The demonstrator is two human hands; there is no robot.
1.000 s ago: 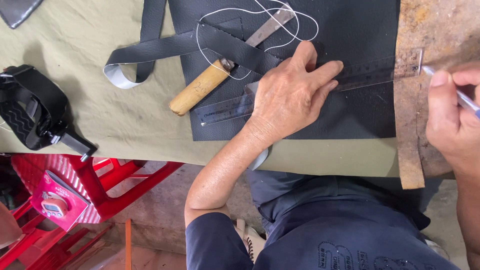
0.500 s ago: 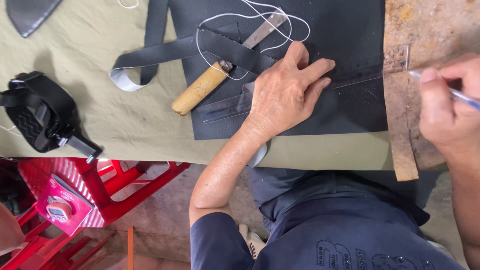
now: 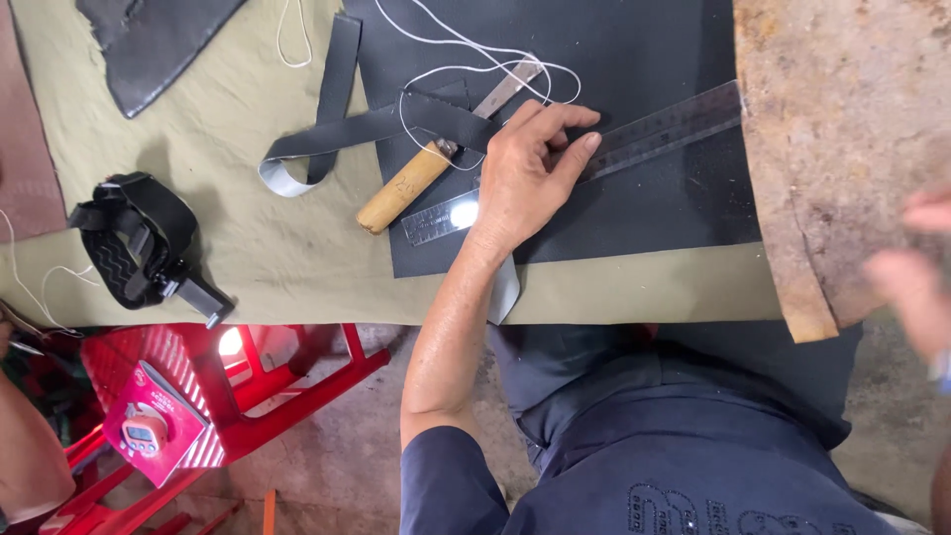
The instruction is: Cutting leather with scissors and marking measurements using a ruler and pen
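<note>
My left hand (image 3: pixel 525 183) lies flat, fingers stretched out, pressing down on a long metal ruler (image 3: pixel 654 134). The ruler runs slantwise across a black leather sheet (image 3: pixel 644 208). Just left of the hand lies a tool with a wooden handle (image 3: pixel 406 188) and a flat metal blade, crossed by a black strap (image 3: pixel 337 129) and a loose white cord (image 3: pixel 475 59). My right hand (image 3: pixel 916 282) is a blur at the right edge, off the sheet and in front of a rusty brown slab (image 3: pixel 852 149). Whether it holds anything cannot be made out.
An olive cloth (image 3: pixel 248 238) covers the table. On it lie a black headlamp with its band (image 3: pixel 139 248) at the left and a dark leather offcut (image 3: pixel 149 45) at the top left. Below the table edge are a red plastic stool (image 3: pixel 287 386), a small pink digital device (image 3: pixel 149 431) and another person's arm (image 3: pixel 25 446).
My right hand, which held a pen at the ruler's right end, has pulled away down and to the right and is now blurred. My left hand stays on the ruler.
</note>
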